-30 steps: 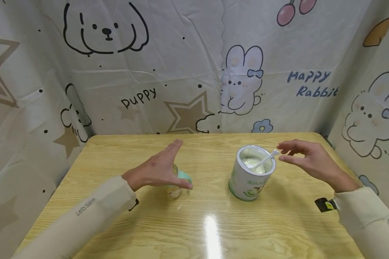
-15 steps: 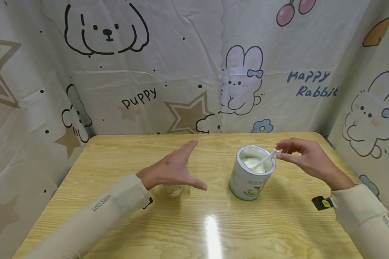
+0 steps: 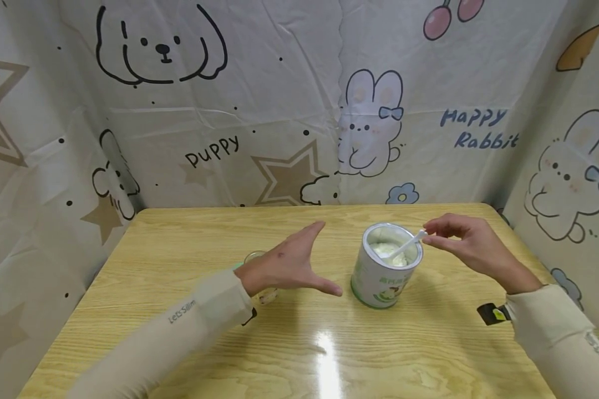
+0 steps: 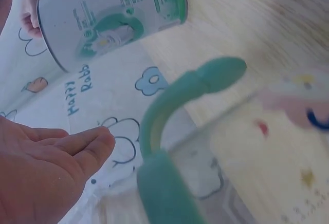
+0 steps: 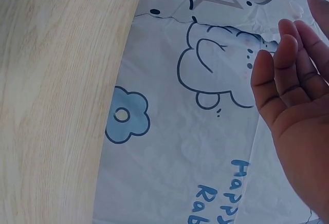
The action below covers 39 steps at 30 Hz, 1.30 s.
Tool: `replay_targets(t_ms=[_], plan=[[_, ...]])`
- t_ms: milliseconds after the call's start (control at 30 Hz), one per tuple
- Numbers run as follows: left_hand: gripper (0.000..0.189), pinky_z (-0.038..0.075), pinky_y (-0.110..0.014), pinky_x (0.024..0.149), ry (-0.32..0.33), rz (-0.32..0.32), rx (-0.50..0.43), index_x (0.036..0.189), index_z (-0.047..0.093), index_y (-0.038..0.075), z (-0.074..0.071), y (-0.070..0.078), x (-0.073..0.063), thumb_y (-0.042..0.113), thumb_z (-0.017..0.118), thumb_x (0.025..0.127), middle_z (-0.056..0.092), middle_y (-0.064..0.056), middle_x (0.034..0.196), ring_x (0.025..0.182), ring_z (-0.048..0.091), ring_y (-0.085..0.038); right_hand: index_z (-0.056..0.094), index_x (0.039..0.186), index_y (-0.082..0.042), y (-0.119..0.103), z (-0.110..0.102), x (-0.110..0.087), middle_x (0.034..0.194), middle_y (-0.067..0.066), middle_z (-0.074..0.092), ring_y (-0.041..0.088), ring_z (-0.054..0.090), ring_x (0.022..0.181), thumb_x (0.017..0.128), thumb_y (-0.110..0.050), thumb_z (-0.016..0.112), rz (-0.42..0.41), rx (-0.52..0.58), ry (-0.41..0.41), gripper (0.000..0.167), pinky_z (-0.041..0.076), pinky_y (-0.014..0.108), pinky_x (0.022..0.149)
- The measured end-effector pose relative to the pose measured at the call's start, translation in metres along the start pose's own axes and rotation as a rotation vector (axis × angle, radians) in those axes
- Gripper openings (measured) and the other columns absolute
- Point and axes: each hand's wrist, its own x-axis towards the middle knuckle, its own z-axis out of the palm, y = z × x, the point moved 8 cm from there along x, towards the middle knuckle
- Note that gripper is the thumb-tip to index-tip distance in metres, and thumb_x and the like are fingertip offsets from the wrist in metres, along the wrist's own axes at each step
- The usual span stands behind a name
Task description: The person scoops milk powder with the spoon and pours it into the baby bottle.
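Observation:
A white can (image 3: 374, 277) with a green base stands upright, holding pale powder (image 3: 399, 260). From the powder a white spoon (image 3: 405, 245) leans out over the right side of the rim. My right hand (image 3: 466, 241) is at the tip of its handle, thumb and fingertips slightly parted on either side. My left hand (image 3: 287, 263) reaches toward the can's left side, thumb and fingers spread wide and holding nothing. Behind its wrist a clear cup (image 3: 268, 297) is partly hidden. The left wrist view shows the cup's teal handle (image 4: 167, 183) close up.
The can and cup share a wooden table (image 3: 189, 244) with a bright light reflection near its front. A printed cloth curtain (image 3: 279, 111) hangs behind the table and along both sides.
My left hand has moved right, past the cup and closer to the can, staying spread. My right hand has edged left to the spoon handle's tip. Can and spoon stay put.

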Motion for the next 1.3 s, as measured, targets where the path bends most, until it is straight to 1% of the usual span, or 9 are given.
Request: replay_targets(t_ms=[100,267,500,733,800,1000,1133,1233,1300], plan=[[0.134,0.028,-0.043,0.118,-0.001,0.005,-0.014,0.160,0.013,0.007,0.006,0.004,0.004,0.059,0.089,0.064,0.019,-0.010,0.165,0.149,0.022,-0.024,0.075,0.103,-0.006,0.000,0.001,0.000,0.093,0.003,0.066,0.008,0.056,0.079,0.090,-0.010,0.076,-0.020,-0.005,0.011,0.014,0.050,0.017,0.065],[0.131,0.030,-0.046,0.117,0.002,0.003,-0.073,0.160,0.014,0.008,0.016,0.008,0.009,0.054,0.091,0.065,0.021,-0.010,0.164,0.148,0.024,-0.025,0.076,0.097,-0.008,-0.003,0.001,0.001,0.089,-0.002,0.068,0.005,0.059,0.078,0.088,-0.004,0.076,-0.082,-0.003,0.035,0.010,0.050,0.014,0.067],[0.132,0.033,-0.047,0.116,0.002,-0.009,-0.103,0.160,0.015,0.007,0.028,0.013,0.015,0.054,0.091,0.064,0.023,-0.012,0.163,0.147,0.027,-0.026,0.076,0.096,-0.010,-0.002,0.003,0.001,0.085,-0.004,0.066,0.007,0.057,0.075,0.087,-0.006,0.077,-0.080,-0.006,0.033,0.009,0.047,0.015,0.063],[0.129,0.034,-0.045,0.115,0.034,-0.020,-0.139,0.160,0.018,0.008,0.039,0.012,0.023,0.050,0.093,0.064,0.025,-0.011,0.162,0.146,0.030,-0.026,0.077,0.091,-0.012,-0.004,0.002,0.001,0.081,-0.006,0.065,0.006,0.056,0.073,0.086,0.000,0.077,-0.143,0.020,0.044,0.014,0.046,0.014,0.062],[0.129,0.035,-0.045,0.115,0.045,-0.031,-0.144,0.160,0.018,0.008,0.042,0.012,0.024,0.050,0.093,0.064,0.026,-0.011,0.162,0.146,0.030,-0.026,0.077,0.092,-0.012,-0.004,0.002,0.002,0.082,-0.006,0.066,0.006,0.055,0.073,0.087,0.000,0.076,-0.142,0.025,0.043,0.013,0.046,0.015,0.061],[0.128,0.035,-0.047,0.115,0.064,-0.044,-0.186,0.160,0.017,0.010,0.051,0.013,0.030,0.049,0.093,0.065,0.027,-0.011,0.162,0.146,0.030,-0.027,0.077,0.094,-0.011,-0.005,0.002,0.004,0.088,-0.009,0.070,0.006,0.058,0.073,0.089,-0.003,0.075,-0.092,0.046,0.038,0.010,0.046,0.018,0.059],[0.127,0.035,-0.048,0.115,0.074,-0.049,-0.232,0.160,0.017,0.010,0.057,0.012,0.035,0.047,0.093,0.066,0.028,-0.010,0.162,0.146,0.030,-0.026,0.078,0.096,-0.010,-0.006,0.002,0.006,0.092,-0.003,0.072,0.007,0.059,0.073,0.090,-0.005,0.074,-0.092,0.075,0.038,0.009,0.047,0.017,0.059],[0.126,0.036,-0.048,0.114,0.094,-0.051,-0.257,0.160,0.019,0.010,0.060,0.012,0.039,0.046,0.093,0.065,0.029,-0.009,0.161,0.146,0.030,-0.026,0.078,0.098,-0.010,-0.011,0.001,0.007,0.094,-0.004,0.073,0.006,0.059,0.074,0.090,-0.002,0.074,-0.135,0.077,0.045,0.012,0.047,0.017,0.059],[0.125,0.037,-0.048,0.114,0.112,-0.041,-0.268,0.160,0.020,0.011,0.061,0.013,0.042,0.046,0.094,0.065,0.030,-0.009,0.161,0.145,0.032,-0.025,0.078,0.098,-0.009,-0.015,0.001,0.008,0.094,-0.007,0.072,0.005,0.057,0.072,0.087,0.005,0.073,-0.190,0.080,0.049,0.019,0.045,0.017,0.058]])
